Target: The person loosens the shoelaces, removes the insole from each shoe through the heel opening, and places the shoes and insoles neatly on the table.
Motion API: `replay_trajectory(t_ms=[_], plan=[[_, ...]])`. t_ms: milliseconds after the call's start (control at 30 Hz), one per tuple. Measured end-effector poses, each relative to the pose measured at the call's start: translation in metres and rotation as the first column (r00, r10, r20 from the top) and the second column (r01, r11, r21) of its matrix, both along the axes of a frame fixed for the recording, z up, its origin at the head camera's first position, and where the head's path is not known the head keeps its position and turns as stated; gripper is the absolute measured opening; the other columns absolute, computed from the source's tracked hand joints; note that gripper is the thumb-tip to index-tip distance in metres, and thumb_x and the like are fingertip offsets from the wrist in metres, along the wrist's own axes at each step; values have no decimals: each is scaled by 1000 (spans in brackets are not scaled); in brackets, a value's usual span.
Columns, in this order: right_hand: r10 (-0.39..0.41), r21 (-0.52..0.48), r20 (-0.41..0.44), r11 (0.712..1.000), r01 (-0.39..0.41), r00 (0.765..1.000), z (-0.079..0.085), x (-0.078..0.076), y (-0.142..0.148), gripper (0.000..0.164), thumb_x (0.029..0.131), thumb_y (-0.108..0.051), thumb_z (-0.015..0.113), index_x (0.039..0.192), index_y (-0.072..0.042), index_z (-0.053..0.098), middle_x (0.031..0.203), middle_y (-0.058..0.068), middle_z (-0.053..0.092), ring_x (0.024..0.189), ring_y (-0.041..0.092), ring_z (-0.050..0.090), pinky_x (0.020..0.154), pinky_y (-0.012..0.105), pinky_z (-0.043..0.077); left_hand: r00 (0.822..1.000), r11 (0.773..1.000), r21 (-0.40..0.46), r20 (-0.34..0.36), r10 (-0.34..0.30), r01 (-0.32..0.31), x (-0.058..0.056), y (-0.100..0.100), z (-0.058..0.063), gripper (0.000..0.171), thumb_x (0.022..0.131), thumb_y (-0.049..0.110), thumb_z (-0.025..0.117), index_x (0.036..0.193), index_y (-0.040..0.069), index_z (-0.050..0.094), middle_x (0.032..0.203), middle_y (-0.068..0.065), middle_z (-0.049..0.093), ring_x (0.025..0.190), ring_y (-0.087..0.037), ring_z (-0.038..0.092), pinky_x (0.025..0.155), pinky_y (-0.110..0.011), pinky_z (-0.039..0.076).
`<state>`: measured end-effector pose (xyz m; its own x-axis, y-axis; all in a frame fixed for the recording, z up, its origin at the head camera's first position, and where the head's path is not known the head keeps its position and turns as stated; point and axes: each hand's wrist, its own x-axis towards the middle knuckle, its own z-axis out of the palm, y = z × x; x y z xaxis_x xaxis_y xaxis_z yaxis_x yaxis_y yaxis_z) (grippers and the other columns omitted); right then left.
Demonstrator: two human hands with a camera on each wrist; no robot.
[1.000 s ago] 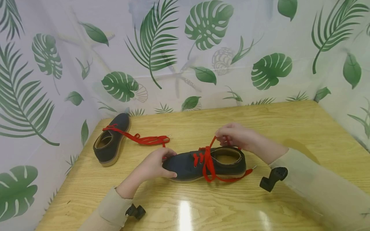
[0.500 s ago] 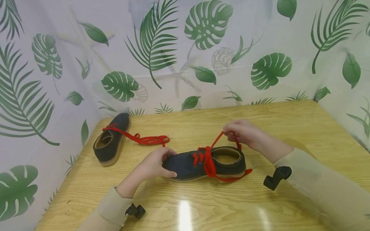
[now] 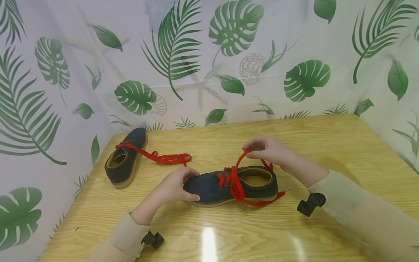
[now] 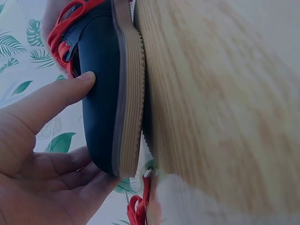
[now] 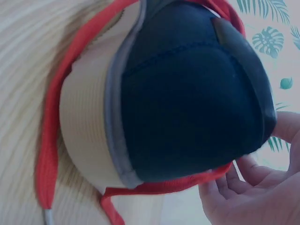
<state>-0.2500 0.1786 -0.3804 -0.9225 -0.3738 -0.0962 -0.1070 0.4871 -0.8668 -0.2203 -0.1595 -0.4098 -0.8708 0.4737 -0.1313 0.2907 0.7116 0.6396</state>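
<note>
A dark blue shoe (image 3: 204, 187) lies sole-down on the table, toe to the left. My left hand (image 3: 171, 186) grips its toe, thumb on the near side and fingers round the front, as the left wrist view also shows. Above the far side of the shoe's opening, my right hand (image 3: 275, 153) pinches a red shoelace (image 3: 240, 160) between thumb and fingers, and the lace arches up from the knotted part over the tongue. More lace hangs in a loop down the near side. The right wrist view shows the heel (image 5: 183, 112) with lace around it; the fingertips are partly hidden there.
A second dark shoe (image 3: 122, 171) stands at the table's back left corner, its red laces (image 3: 167, 158) trailing right toward my left hand. The wooden table (image 3: 248, 233) meets a leaf-patterned backdrop (image 3: 183, 105) behind and at the sides.
My right hand rose to the right pulling the lace taut, then came back left, where the lace now curves more loosely. The near-side loop has drawn narrower. My left hand stays put.
</note>
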Motion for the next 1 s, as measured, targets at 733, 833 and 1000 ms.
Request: replay_trajectory(t_ms=[733, 833, 1000], plan=[[168, 149, -267, 980, -131, 949, 4, 13, -19, 14, 95, -4, 77, 107, -10, 81, 103, 7, 74, 97, 22, 67, 93, 42, 61, 1000, 1000, 7, 12, 28, -29, 2, 2, 0, 63, 80, 12, 94, 136, 4, 65, 132, -12, 69, 128, -32, 63, 111, -51, 54], [190, 159, -280, 976, -150, 941, 4, 14, -19, 8, 93, -5, 78, 101, -9, 78, 104, 7, 75, 99, 24, 71, 95, 47, 62, 1000, 1000, 5, 7, 28, -28, 2, 2, 0, 63, 80, 12, 94, 135, 4, 65, 132, -12, 69, 127, -33, 63, 111, -51, 54], [223, 165, -262, 969, -184, 939, 3, 13, -21, 10, 93, -7, 78, 102, -8, 74, 103, 5, 76, 96, 20, 71, 90, 42, 63, 1000, 1000, 7, 10, 29, -29, 2, 1, 0, 62, 80, 12, 94, 135, 4, 65, 131, -12, 69, 127, -32, 63, 111, -51, 54]])
